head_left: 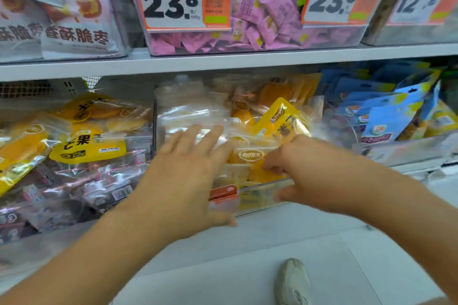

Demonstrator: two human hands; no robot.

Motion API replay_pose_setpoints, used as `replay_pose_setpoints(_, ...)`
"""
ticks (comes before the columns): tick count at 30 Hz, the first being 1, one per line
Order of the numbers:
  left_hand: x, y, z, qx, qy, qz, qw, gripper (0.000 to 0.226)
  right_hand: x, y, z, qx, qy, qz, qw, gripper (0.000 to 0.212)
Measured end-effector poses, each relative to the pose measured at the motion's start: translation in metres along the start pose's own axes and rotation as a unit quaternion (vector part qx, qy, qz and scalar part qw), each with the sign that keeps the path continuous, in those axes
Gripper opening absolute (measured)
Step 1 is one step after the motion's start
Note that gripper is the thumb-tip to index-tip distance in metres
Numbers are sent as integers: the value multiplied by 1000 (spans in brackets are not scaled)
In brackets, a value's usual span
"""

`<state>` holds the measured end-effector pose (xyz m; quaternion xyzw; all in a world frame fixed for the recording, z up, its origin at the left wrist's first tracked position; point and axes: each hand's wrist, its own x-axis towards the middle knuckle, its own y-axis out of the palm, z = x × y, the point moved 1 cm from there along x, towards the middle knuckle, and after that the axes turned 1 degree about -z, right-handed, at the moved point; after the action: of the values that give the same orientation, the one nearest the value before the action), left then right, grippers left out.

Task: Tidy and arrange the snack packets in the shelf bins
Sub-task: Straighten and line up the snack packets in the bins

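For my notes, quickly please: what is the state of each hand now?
Left hand: open, fingers straight, pressing on the clear plastic snack packets.
Right hand: fingers curled, gripping a yellow mango snack packet.

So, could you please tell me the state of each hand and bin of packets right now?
left hand: open, flat on the clear packets
right hand: fingers curled on a yellow packet
middle bin: full, packets jumbled
tilted yellow packet: leaning, not flat
blue packets: standing, askew
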<state>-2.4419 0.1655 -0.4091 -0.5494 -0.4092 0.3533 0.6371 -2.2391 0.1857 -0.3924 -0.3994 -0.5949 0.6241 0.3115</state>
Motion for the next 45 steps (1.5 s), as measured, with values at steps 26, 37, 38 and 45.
replay_pose_setpoints(26, 13, -3, 18, -112, 32, -185, 976, 75, -12, -26, -17, 61, -21, -279, 958, 49)
replay_pose_setpoints(37, 33, 6, 22, -80, -11, 17, 997, 98, 38, -5, -41, 56, 11, -66, 996, 47)
replay_pose_setpoints(38, 31, 4, 24, -86, -16, 17, 996, 98, 35, -9, -45, 64, 17, -54, 996, 49)
replay_pose_setpoints(45, 33, 3, 26, -54, -6, -16, 998, 83, 13, -26, -71, 88, 23, -52, 994, 37)
